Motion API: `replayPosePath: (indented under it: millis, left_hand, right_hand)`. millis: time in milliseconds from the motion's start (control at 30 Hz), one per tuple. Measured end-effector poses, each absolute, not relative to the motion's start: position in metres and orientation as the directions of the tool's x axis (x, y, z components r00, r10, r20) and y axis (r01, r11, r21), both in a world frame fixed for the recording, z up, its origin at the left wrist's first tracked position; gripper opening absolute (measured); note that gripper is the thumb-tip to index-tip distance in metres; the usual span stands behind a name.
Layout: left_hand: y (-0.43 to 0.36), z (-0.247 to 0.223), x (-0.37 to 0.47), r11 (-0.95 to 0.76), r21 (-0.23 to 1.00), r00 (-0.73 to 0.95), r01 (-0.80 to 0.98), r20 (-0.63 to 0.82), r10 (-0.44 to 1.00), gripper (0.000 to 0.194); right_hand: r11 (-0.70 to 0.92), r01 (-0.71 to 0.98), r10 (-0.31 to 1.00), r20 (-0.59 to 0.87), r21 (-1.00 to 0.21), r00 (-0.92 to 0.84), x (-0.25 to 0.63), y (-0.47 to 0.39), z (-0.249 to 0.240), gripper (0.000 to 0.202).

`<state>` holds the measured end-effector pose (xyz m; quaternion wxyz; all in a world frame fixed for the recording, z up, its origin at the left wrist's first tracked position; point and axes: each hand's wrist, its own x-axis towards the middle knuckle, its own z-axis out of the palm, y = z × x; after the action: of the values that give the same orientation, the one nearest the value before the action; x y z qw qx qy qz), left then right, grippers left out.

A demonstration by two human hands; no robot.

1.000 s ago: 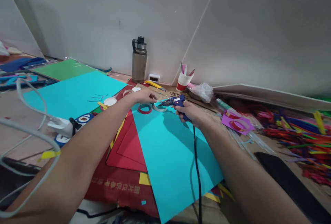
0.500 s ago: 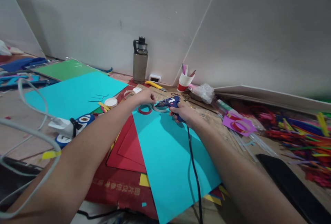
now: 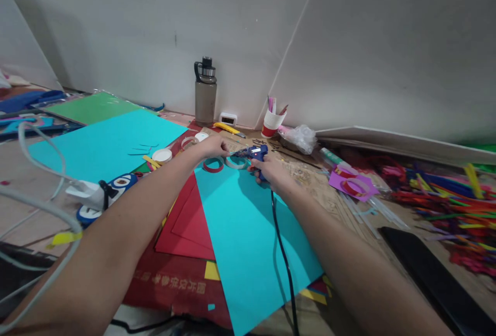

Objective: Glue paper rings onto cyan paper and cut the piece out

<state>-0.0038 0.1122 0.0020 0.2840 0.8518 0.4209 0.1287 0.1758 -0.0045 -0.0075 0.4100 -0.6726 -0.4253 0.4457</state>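
My right hand [image 3: 267, 168] is wrapped round the handle of a dark blue glue gun [image 3: 256, 154], whose nozzle points left. At the nozzle tip is my left hand [image 3: 217, 147], its fingers pinched together; what they hold, if anything, is too small to make out. Just below the hands, a red tape roll [image 3: 213, 165] and a whitish ring [image 3: 236, 163] lie at the far end of a cyan sheet [image 3: 248, 222]. The gun's black cord runs down over that sheet.
A bottle [image 3: 205, 93], a yellow cutter [image 3: 229, 129] and a paper cup of pencils [image 3: 273, 121] stand or lie beyond the hands. Left are a power strip [image 3: 122, 182] and white cables; right are a black object [image 3: 430, 274] and colourful strips [image 3: 461, 212].
The whole view has shifted slightly, so things sit a little further left. The glue gun's nozzle is now nearer my left fingertips.
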Motion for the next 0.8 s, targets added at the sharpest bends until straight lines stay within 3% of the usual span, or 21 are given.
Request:
replayPosePath:
  millis: [233,467,667,800]
  left_hand:
    - [0.111,0.004,-0.006,-0.5,0.573,0.612,0.649,-0.003,0.791,0.012]
    - [0.112,0.001,-0.004,-0.497,0.564,0.603,0.659,-0.002,0.797,0.008]
    - [0.11,0.002,-0.003,-0.492,0.566,0.602,0.661,-0.011,0.798,0.008]
    - [0.111,0.002,-0.002,-0.474,0.561,0.584,0.679,-0.021,0.812,0.008]
  right_hand:
    - [-0.278,0.273,0.944,-0.209,-0.921,0.256,0.175,-0.011,-0.004,0.011]
    - [-0.243,0.481,0.959,-0.135,-0.842,0.249,0.173,-0.007,-0.004,0.011]
    - [-0.154,0.699,0.965,0.046,-0.698,0.259,0.177,-0.014,0.003,0.011]
    - [-0.14,0.885,0.973,0.103,-0.445,0.206,0.171,-0.026,0.012,0.021]
